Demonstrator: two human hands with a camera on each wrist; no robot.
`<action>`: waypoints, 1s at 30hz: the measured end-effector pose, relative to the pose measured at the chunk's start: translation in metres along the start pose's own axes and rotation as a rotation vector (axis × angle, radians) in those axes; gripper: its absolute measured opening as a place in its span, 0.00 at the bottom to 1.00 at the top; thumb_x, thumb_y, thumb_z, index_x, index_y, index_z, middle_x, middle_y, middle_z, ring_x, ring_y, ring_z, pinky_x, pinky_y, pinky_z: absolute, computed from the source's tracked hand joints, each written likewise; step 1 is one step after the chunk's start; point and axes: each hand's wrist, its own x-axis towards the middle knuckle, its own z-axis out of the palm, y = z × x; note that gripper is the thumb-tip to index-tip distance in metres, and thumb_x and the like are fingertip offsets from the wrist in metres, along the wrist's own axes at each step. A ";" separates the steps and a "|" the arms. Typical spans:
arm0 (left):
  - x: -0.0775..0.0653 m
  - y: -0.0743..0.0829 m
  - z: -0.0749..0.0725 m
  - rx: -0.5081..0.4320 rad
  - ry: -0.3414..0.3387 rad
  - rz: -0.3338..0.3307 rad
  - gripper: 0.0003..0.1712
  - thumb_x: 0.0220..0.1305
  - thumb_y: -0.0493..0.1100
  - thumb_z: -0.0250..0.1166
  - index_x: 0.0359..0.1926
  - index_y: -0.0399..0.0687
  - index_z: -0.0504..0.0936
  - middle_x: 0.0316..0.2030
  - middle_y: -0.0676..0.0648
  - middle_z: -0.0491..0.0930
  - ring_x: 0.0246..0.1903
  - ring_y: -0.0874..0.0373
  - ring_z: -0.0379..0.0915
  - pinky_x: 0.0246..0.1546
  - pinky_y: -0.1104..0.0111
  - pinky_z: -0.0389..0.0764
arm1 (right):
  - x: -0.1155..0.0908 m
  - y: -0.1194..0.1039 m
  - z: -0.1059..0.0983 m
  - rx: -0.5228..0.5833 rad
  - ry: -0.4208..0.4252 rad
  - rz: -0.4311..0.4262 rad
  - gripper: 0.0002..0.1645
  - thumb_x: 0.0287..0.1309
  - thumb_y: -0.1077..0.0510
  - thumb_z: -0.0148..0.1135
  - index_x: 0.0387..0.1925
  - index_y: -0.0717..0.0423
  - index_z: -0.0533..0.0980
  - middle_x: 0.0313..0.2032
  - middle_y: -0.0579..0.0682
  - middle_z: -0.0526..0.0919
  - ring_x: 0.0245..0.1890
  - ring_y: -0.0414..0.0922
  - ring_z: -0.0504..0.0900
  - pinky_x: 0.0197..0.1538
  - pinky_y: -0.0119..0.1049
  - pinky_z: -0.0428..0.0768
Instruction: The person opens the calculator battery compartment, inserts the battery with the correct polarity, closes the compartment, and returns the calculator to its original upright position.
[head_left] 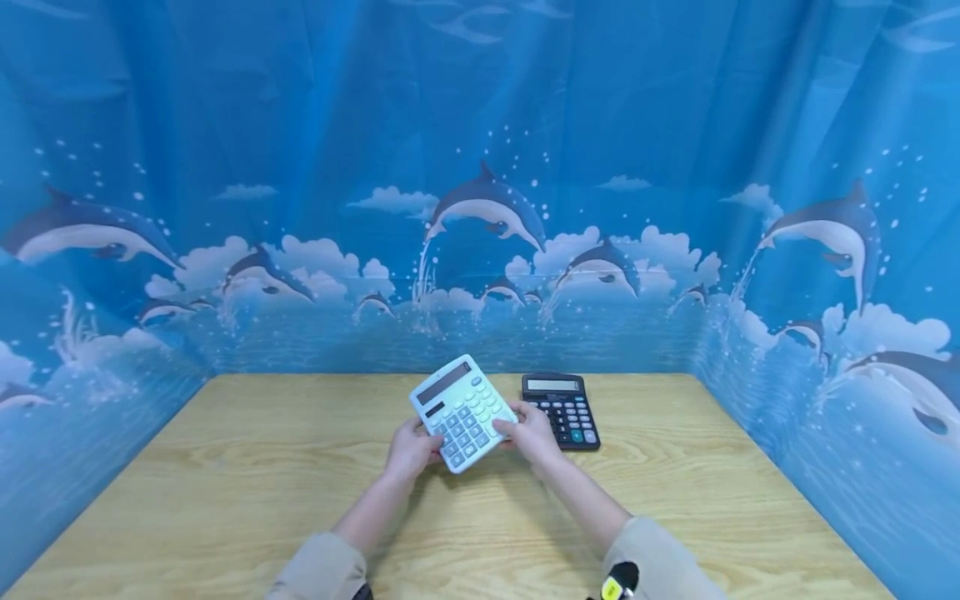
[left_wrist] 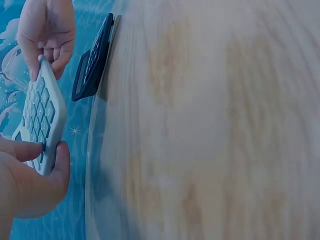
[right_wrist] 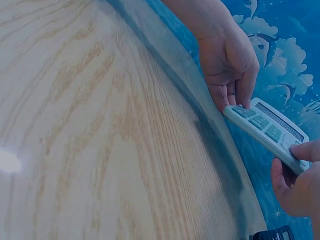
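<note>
A pale mint calculator (head_left: 467, 417) is held between both hands above the table, turned at a slant with its keys and display facing up toward the head camera. My left hand (head_left: 410, 450) pinches its lower left edge, thumb on the face and fingers beneath. On its right edge, my right hand (head_left: 531, 430) grips it the same way, the thumb near the keys. In the left wrist view the pale calculator (left_wrist: 46, 112) appears nearly edge-on, off the tabletop. A black calculator (head_left: 562, 410) lies just right of it, partly covered by the right hand.
The wooden table (head_left: 262, 467) stretches out to both sides and toward the front. A blue curtain (head_left: 337, 150) printed with dolphins and clouds stands along its back and sides. Both forearms reach in from the front edge.
</note>
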 end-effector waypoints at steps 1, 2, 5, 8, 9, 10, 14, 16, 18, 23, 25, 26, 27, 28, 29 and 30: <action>0.000 0.000 -0.001 0.011 0.006 -0.005 0.33 0.56 0.25 0.55 0.62 0.19 0.54 0.40 0.30 0.76 0.27 0.56 0.77 0.32 0.64 0.82 | 0.000 0.000 0.000 -0.021 -0.002 0.000 0.25 0.51 0.68 0.60 0.52 0.74 0.68 0.35 0.58 0.80 0.26 0.42 0.79 0.40 0.46 0.81; 0.001 0.000 -0.001 0.018 0.012 -0.008 0.33 0.56 0.25 0.55 0.62 0.19 0.55 0.40 0.30 0.76 0.27 0.56 0.77 0.31 0.65 0.82 | -0.001 0.000 0.000 -0.052 -0.004 -0.006 0.24 0.50 0.68 0.61 0.50 0.74 0.69 0.35 0.58 0.80 0.27 0.43 0.78 0.39 0.45 0.82; 0.002 0.001 -0.002 0.047 0.037 -0.007 0.32 0.56 0.27 0.55 0.61 0.20 0.56 0.40 0.31 0.76 0.25 0.57 0.76 0.28 0.66 0.82 | -0.002 0.001 -0.002 -0.212 -0.013 -0.046 0.26 0.46 0.65 0.65 0.47 0.75 0.71 0.33 0.58 0.80 0.26 0.44 0.78 0.32 0.37 0.82; 0.002 0.003 -0.003 0.076 0.061 0.000 0.30 0.56 0.28 0.55 0.60 0.21 0.59 0.40 0.31 0.76 0.23 0.59 0.75 0.25 0.67 0.81 | 0.000 0.004 -0.003 -0.354 -0.030 -0.067 0.28 0.45 0.61 0.68 0.47 0.74 0.72 0.32 0.56 0.80 0.27 0.45 0.78 0.30 0.35 0.80; 0.002 0.004 -0.004 0.086 0.067 0.002 0.30 0.56 0.28 0.56 0.59 0.20 0.60 0.40 0.31 0.76 0.22 0.59 0.74 0.24 0.68 0.80 | 0.000 0.004 -0.003 -0.383 -0.036 -0.065 0.29 0.44 0.60 0.68 0.48 0.73 0.72 0.32 0.56 0.80 0.26 0.45 0.78 0.29 0.34 0.80; 0.003 0.005 -0.004 0.093 0.071 0.002 0.29 0.56 0.28 0.56 0.59 0.20 0.62 0.40 0.32 0.76 0.23 0.59 0.74 0.24 0.68 0.80 | 0.001 0.005 -0.003 -0.393 -0.039 -0.051 0.29 0.45 0.60 0.68 0.48 0.72 0.73 0.32 0.55 0.80 0.27 0.46 0.78 0.30 0.35 0.80; 0.004 0.006 -0.005 0.122 0.079 -0.007 0.25 0.56 0.28 0.57 0.55 0.20 0.67 0.40 0.32 0.77 0.28 0.56 0.75 0.29 0.68 0.80 | 0.002 0.008 -0.001 -0.393 -0.044 -0.022 0.28 0.45 0.61 0.69 0.47 0.72 0.73 0.30 0.53 0.79 0.25 0.46 0.76 0.28 0.35 0.78; 0.006 0.006 -0.005 0.160 0.088 -0.011 0.24 0.55 0.29 0.58 0.54 0.21 0.69 0.42 0.32 0.77 0.33 0.53 0.76 0.34 0.66 0.80 | 0.003 0.009 0.000 -0.388 -0.045 -0.014 0.27 0.45 0.61 0.69 0.46 0.72 0.73 0.29 0.52 0.79 0.23 0.45 0.76 0.26 0.34 0.78; 0.009 0.006 -0.005 0.205 0.095 -0.020 0.25 0.54 0.30 0.59 0.54 0.22 0.70 0.44 0.32 0.77 0.39 0.49 0.75 0.39 0.63 0.79 | 0.003 0.010 0.002 -0.377 -0.050 -0.006 0.26 0.45 0.61 0.69 0.46 0.72 0.73 0.28 0.53 0.79 0.22 0.45 0.76 0.27 0.35 0.79; 0.016 0.008 -0.008 0.327 0.103 -0.030 0.25 0.53 0.31 0.60 0.53 0.24 0.72 0.47 0.32 0.76 0.45 0.45 0.72 0.44 0.59 0.76 | 0.005 0.014 0.007 -0.476 -0.047 -0.018 0.24 0.46 0.58 0.69 0.43 0.70 0.76 0.30 0.54 0.80 0.27 0.46 0.77 0.32 0.38 0.79; 0.020 0.009 -0.010 0.375 0.106 -0.024 0.24 0.52 0.30 0.61 0.52 0.24 0.73 0.47 0.32 0.76 0.45 0.45 0.73 0.44 0.59 0.77 | 0.008 0.015 0.009 -0.532 -0.034 -0.024 0.23 0.45 0.56 0.69 0.41 0.69 0.77 0.32 0.54 0.80 0.30 0.46 0.76 0.37 0.40 0.78; 0.022 0.009 -0.010 0.396 0.109 -0.021 0.24 0.51 0.30 0.61 0.52 0.24 0.73 0.46 0.32 0.76 0.45 0.45 0.73 0.43 0.59 0.77 | 0.009 0.016 0.010 -0.556 -0.026 -0.025 0.23 0.45 0.55 0.69 0.40 0.68 0.78 0.33 0.55 0.81 0.31 0.47 0.76 0.39 0.42 0.77; 0.024 0.009 -0.011 0.413 0.109 -0.018 0.24 0.51 0.31 0.61 0.51 0.24 0.74 0.46 0.32 0.76 0.45 0.45 0.73 0.43 0.59 0.77 | 0.011 0.016 0.011 -0.562 -0.023 -0.028 0.22 0.45 0.55 0.70 0.39 0.67 0.78 0.34 0.55 0.81 0.33 0.47 0.76 0.42 0.43 0.77; 0.025 0.010 -0.012 0.426 0.109 -0.019 0.24 0.51 0.31 0.62 0.51 0.24 0.74 0.46 0.32 0.76 0.45 0.45 0.72 0.43 0.59 0.77 | 0.012 0.015 0.012 -0.574 -0.015 -0.028 0.22 0.44 0.55 0.70 0.38 0.67 0.79 0.34 0.55 0.81 0.34 0.47 0.76 0.44 0.43 0.76; 0.027 0.010 -0.012 0.437 0.107 -0.021 0.24 0.51 0.31 0.62 0.51 0.24 0.74 0.46 0.31 0.76 0.45 0.44 0.72 0.44 0.59 0.77 | 0.014 0.015 0.013 -0.573 -0.011 -0.022 0.21 0.44 0.55 0.70 0.38 0.66 0.79 0.34 0.55 0.81 0.34 0.48 0.76 0.44 0.44 0.76; 0.028 0.011 -0.013 0.445 0.107 -0.022 0.24 0.51 0.31 0.62 0.51 0.24 0.74 0.47 0.31 0.76 0.46 0.44 0.72 0.44 0.59 0.77 | 0.015 0.014 0.014 -0.567 -0.008 -0.008 0.22 0.44 0.55 0.70 0.38 0.66 0.79 0.34 0.55 0.81 0.34 0.48 0.76 0.45 0.45 0.76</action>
